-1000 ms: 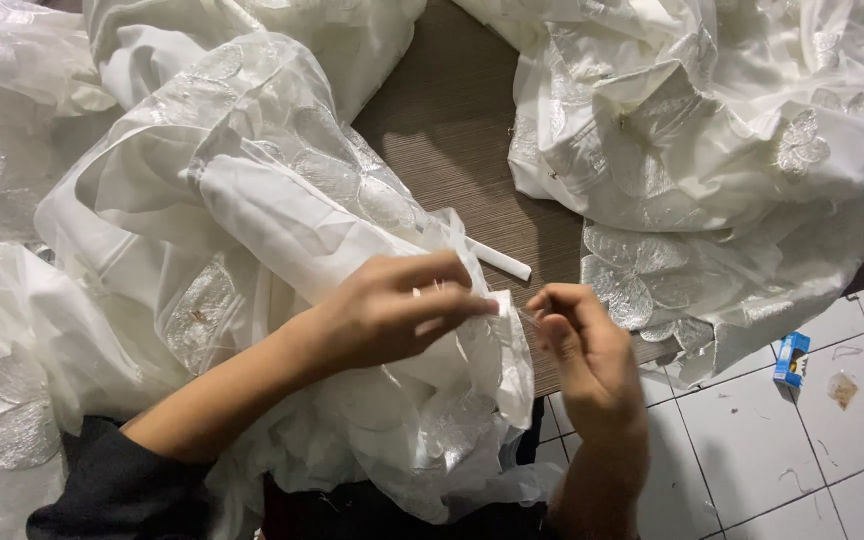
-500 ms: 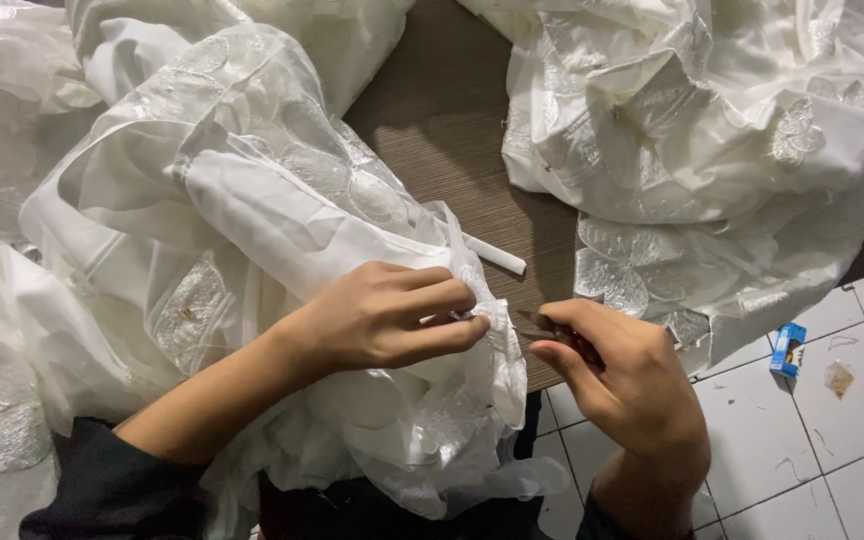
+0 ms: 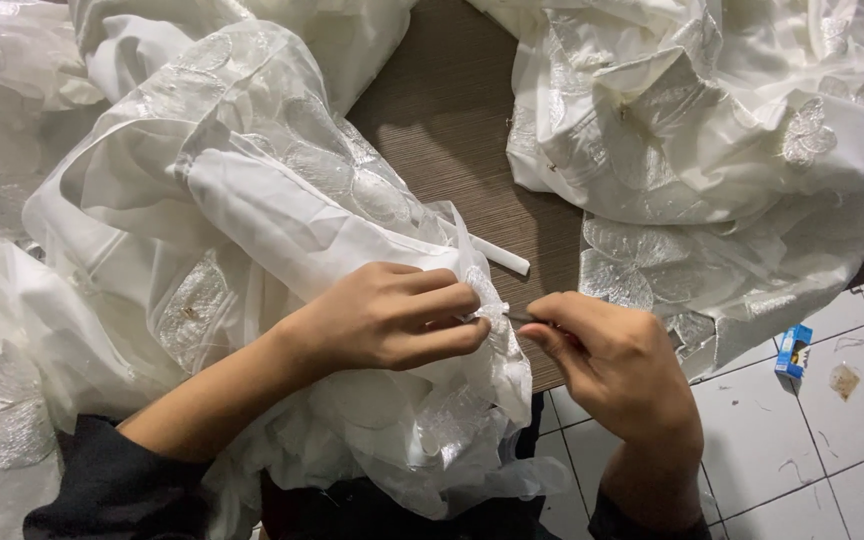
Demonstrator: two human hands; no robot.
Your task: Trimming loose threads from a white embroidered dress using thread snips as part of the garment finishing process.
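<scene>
Between my left hand (image 3: 392, 315) and my right hand (image 3: 612, 365) there is only a narrow gap, filled by the edge of the white embroidered fabric (image 3: 282, 210). The brown table (image 3: 452, 130) is bare in a strip between this fabric and the second white heap (image 3: 712, 120), where only a thin white stick (image 3: 502, 257) lies. At my right the tiled floor (image 3: 802, 450) is open, with a small blue box (image 3: 793, 350) near the table edge.

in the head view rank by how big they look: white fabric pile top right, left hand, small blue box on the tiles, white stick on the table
1. white fabric pile
2. left hand
3. white stick and small blue box: look about alike; the stick is partly hidden, so unranked.
</scene>
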